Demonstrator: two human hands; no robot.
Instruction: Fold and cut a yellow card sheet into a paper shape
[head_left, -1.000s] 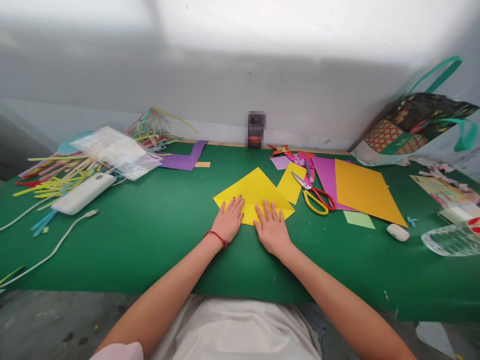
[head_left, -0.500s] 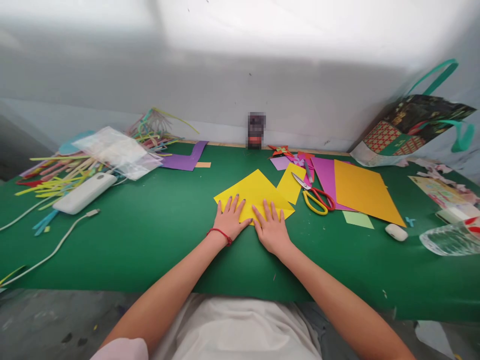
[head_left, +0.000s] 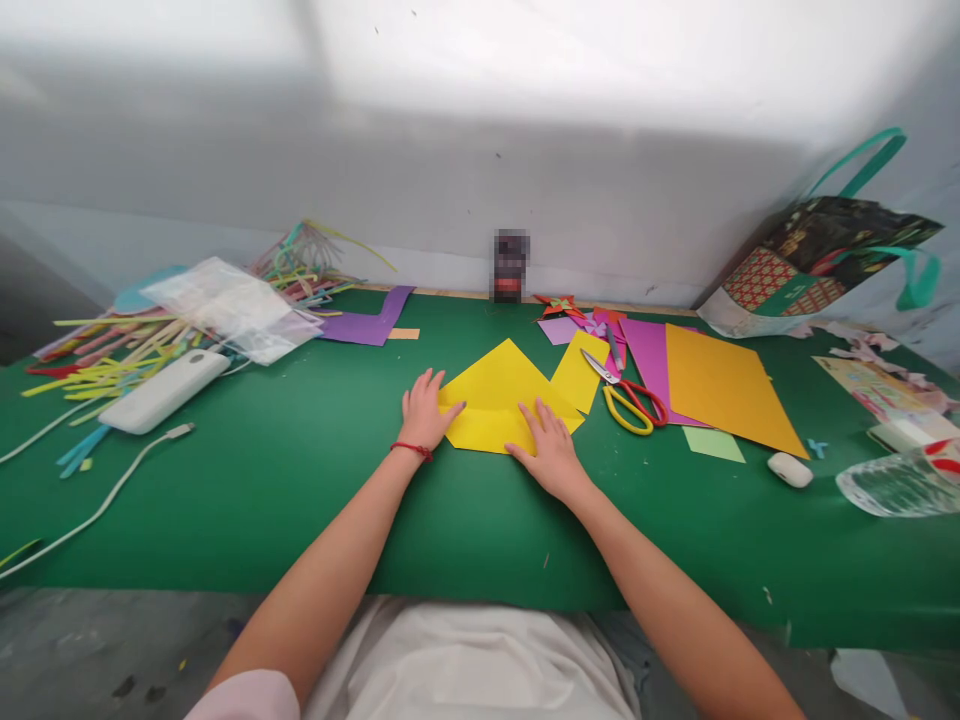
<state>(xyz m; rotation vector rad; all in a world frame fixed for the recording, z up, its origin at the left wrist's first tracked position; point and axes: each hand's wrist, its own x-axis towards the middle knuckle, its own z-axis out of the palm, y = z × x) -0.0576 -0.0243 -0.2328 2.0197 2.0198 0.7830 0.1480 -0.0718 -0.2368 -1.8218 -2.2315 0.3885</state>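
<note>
A folded sheet of yellow paper [head_left: 504, 378] lies on the green table in front of me, its point facing away and a crease running across its lower part. My left hand [head_left: 424, 412] rests over its left corner, fingers up along the edge and thumb stretched onto the paper; the corner itself is hidden beneath the hand. On the lower right part of the sheet, my right hand [head_left: 551, 452] lies with its fingers spread. Neither hand grips anything that I can see.
Right of the sheet are a smaller yellow piece [head_left: 579, 375], scissors [head_left: 628, 402], an orange sheet [head_left: 724, 385], an earbud case [head_left: 790, 470] and a bottle [head_left: 892, 482]. On the left lie a power bank [head_left: 163, 391], a cable [head_left: 112, 515] and coloured strips [head_left: 112, 345].
My left hand has slid left and slightly up, from the lower middle of the paper to its left corner. My right hand has moved slightly right, uncovering the lower fold.
</note>
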